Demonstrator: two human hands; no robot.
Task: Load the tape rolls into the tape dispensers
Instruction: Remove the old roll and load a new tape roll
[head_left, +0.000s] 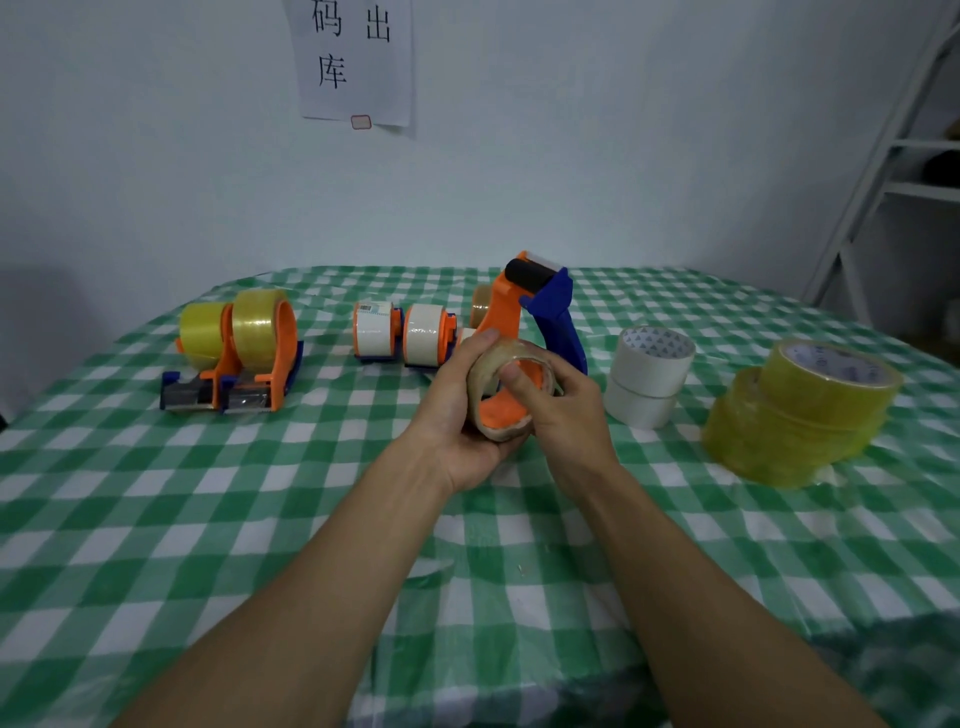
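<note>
An orange and blue tape dispenser is held up over the middle of the table, its black roller at the top. A clear tape roll sits around the dispenser's orange hub. My left hand cups the roll from the left and below. My right hand grips it from the right, thumb inside the core. Two dispensers with yellow rolls stand at the left. Two with white rolls stand behind my hands.
Two stacked white tape rolls stand right of my hands. A pile of yellow rolls lies at the far right. The green checked tablecloth covers the table. A paper sign hangs on the wall; a white shelf frame stands at right.
</note>
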